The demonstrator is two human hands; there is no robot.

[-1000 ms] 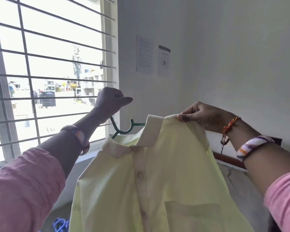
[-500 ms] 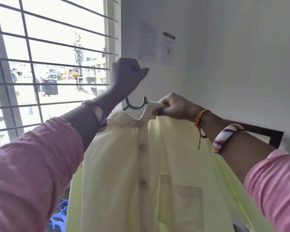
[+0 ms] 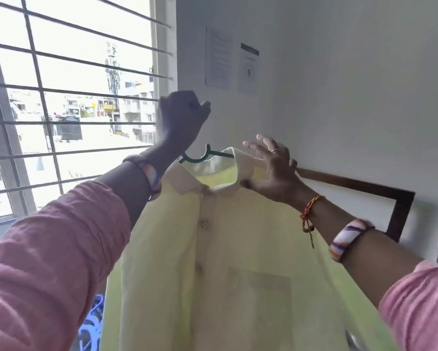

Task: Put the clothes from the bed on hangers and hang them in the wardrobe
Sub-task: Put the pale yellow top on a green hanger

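From the head camera, a pale yellow shirt hangs on a green hanger held up in the air in front of a white wall, beside a barred window. The left hand is raised above the shirt's collar, fingers curled into a fist; the hanger's green curve shows just below its wrist, but the part it grips is hidden, so I cannot tell for sure what it clasps. The right hand sits at the right side of the collar, thumb under the fabric edge and fingers spread and straight above it, released rather than pinching. The shirt's buttoned front and chest pocket hang down between both forearms. Two paper notices are stuck on the wall above.
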